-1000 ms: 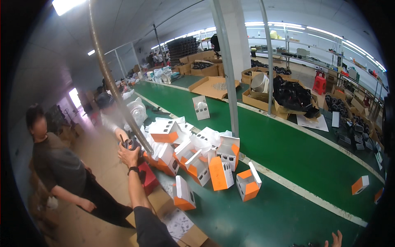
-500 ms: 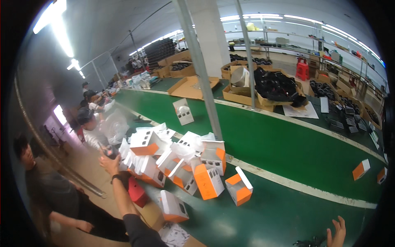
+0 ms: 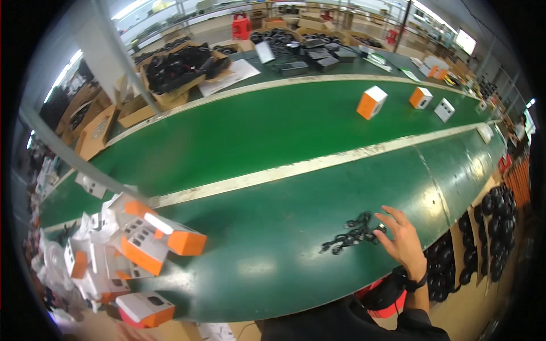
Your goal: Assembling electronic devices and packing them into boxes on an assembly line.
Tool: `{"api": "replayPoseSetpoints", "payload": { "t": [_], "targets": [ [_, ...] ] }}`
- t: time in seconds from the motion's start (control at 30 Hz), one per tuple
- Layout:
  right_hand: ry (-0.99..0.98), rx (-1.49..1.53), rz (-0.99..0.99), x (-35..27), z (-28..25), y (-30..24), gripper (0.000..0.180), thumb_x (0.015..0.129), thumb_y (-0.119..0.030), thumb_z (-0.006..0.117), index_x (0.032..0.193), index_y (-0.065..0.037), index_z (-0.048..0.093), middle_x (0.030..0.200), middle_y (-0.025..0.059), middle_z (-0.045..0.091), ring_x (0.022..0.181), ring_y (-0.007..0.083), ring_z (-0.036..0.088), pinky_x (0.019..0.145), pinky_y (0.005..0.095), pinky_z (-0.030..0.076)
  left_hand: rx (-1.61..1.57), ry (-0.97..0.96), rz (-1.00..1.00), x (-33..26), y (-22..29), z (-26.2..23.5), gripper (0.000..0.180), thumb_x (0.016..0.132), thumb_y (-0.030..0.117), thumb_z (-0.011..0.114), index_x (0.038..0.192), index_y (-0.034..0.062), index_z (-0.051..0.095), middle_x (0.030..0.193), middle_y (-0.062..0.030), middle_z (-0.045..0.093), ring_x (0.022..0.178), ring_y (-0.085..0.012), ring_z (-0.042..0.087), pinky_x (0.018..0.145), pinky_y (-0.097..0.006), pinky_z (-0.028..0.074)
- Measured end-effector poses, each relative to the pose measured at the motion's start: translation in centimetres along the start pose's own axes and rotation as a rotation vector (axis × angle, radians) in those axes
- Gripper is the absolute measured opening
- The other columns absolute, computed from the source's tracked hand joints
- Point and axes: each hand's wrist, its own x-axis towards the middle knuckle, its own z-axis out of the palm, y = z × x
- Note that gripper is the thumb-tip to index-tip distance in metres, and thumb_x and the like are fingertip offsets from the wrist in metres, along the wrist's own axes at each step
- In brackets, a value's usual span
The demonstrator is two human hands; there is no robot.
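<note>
Factory packing line; long green conveyor belt (image 3: pixel 273 131) ran through it; orange-and-white product boxes (image 3: pixel 136 244) piled at one end; open cartons of black goods (image 3: pixel 176 65) stood behind; fluorescent strip lights overhead.

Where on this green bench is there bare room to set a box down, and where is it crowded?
Bare green belt spans the middle, between the white stripe and the cartons of black parts. The near strip is also bare between the pile of orange-and-white boxes and the black cables at the right hand. The lower left is crowded.
</note>
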Motion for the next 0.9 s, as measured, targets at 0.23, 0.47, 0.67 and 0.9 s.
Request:
{"api": "replayPoseSetpoints", "payload": {
  "t": [0.23,0.47,0.67,0.9],
  "targets": [
    [-0.004,0.109,-0.072,-3.3,2.7,1.2,0.055,0.095,-0.022,0.082,0.144,-0.005,0.066,0.153,0.0242,0.058,0.138,0.0470,0.056,0.112,0.0516,0.052,-0.340,-0.529,-0.164,-8.1,12.4,8.2,0.078,0.091,0.027,0.083,0.158,0.0029,0.051,0.157,-0.0280,0.057,0.149,-0.0407,0.053,0.126,-0.052,0.037],
    [0.116,0.063,-0.126,-6.3,6.2,4.1,0.047,0.105,-0.020,0.069,0.148,-0.002,0.063,0.154,0.0288,0.057,0.145,0.0521,0.050,0.120,0.0565,0.043,-0.813,-0.811,-0.631,1.0,16.2,26.6,0.080,0.100,0.020,0.080,0.166,0.0090,0.038,0.160,-0.0188,0.053,0.142,-0.0283,0.057,0.116,-0.046,0.049],
    [0.371,0.006,0.010,-6.6,8.0,4.0,0.056,0.102,-0.024,0.075,0.151,-0.001,0.061,0.156,0.0312,0.053,0.147,0.0576,0.043,0.123,0.0659,0.037,-0.475,-0.382,-0.655,8.8,8.6,42.1,0.079,0.100,0.031,0.081,0.165,0.0105,0.042,0.154,-0.0242,0.056,0.135,-0.0284,0.059,0.109,-0.043,0.050],
    [0.412,0.080,0.284,-5.0,9.4,7.3,0.061,0.086,-0.013,0.079,0.142,0.002,0.061,0.151,0.0305,0.052,0.143,0.0516,0.049,0.120,0.0611,0.040,-0.791,-1.016,-0.618,-2.1,11.6,43.6,0.054,0.109,0.028,0.071,0.157,0.0079,0.057,0.156,-0.0182,0.061,0.143,-0.0288,0.060,0.119,-0.046,0.048]
  ]
}}
